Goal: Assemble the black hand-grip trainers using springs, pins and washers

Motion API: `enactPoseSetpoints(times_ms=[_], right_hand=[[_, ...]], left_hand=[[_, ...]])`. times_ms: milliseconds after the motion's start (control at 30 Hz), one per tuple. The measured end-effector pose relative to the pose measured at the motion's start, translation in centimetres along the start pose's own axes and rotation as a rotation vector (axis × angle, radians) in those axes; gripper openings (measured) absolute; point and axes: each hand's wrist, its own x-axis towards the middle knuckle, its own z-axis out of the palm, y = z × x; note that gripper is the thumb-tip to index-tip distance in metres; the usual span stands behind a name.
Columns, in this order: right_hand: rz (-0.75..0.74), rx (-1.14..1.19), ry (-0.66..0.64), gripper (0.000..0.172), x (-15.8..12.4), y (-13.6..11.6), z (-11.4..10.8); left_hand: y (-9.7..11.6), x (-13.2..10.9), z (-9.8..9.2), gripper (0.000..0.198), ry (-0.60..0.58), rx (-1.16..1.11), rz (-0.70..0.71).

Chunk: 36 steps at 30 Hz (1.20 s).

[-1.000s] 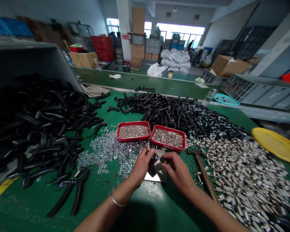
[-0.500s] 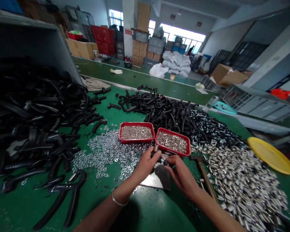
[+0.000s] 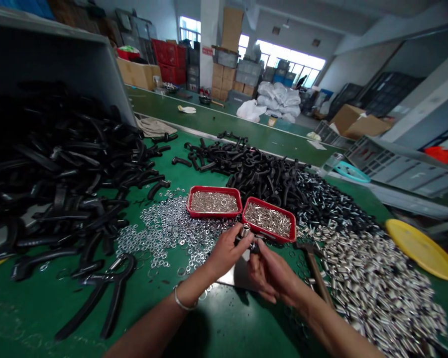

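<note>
Over the counter (image 3: 235, 328), fingers of the left hand (image 3: 224, 252) hold a metal cylinder (image 3: 245, 229), its long axis pointing upward. Fingers of the right hand (image 3: 272, 273) pinch a black knob (image 3: 254, 247).

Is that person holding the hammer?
No, the hammer lies on the green table, and the left hand and right hand are together at a small black part.

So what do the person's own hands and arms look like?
The left hand and right hand are ungloved, and no sleeves show. A thin, silvery bracelet circles the left wrist; the right wrist shows none.
</note>
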Motion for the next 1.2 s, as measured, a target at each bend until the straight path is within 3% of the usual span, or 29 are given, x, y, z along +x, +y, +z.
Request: enactPoseSetpoints(times_ms=[67,167,233,367,400,533,667,700,833,967,1100,1200], right_hand=[[0.015,-0.125,0.003,0.072,0.0,-0.2,-0.4],[-0.28,-0.526,0.329,0.058,0.0,-0.4,-0.8],[-0.388,-0.619,0.408,0.053,-0.1,-0.3,-0.9],[-0.206,-0.491,0.086,0.068,-0.4,0.1,-0.8],[-0.195,-0.495,0.086,0.068,-0.5,0.2,-0.9],[-0.259,-0.541,0.299,0.05,-0.7,0.7,-1.0],[-0.087,-0.417,0.021,0.073,-0.6,1.2,-0.9],[-0.104,-0.426,0.04,0.071,-0.6,1.2,-0.9],[-0.308,-0.523,0.328,0.047,-0.5,1.1,-0.7],[-0.2,-0.428,0.143,0.067,-0.5,1.2,-0.4],[-0.317,-0.493,0.387,0.044,-0.9,1.0,-0.3],[-0.178,-0.372,0.246,0.052,-1.3,0.8,-0.3]], left_hand=[[-0.2,0.0,0.0,0.023,-0.009,0.023,0.003],[-0.5,0.0,0.2,0.023,0.015,0.034,-0.037],[-0.5,0.0,0.3,0.024,0.024,0.033,-0.04],[-0.5,-0.2,0.5,0.021,-0.038,0.055,0.035],[-0.5,-0.3,0.5,0.02,-0.044,0.062,0.04],[-0.6,-0.2,0.6,0.021,-0.01,0.06,-0.01],[-0.6,-0.2,0.4,0.02,-0.069,0.082,0.053],[-0.6,-0.2,0.3,0.019,-0.075,0.091,0.057],[-0.6,-0.3,0.3,0.02,-0.058,0.09,0.004],[-0.6,-0.3,0.3,0.021,-0.091,0.092,0.024],[-0.6,-0.4,0.5,0.018,-0.078,0.074,0.007],[-0.3,-0.5,0.8,0.018,-0.103,0.068,0.006]])
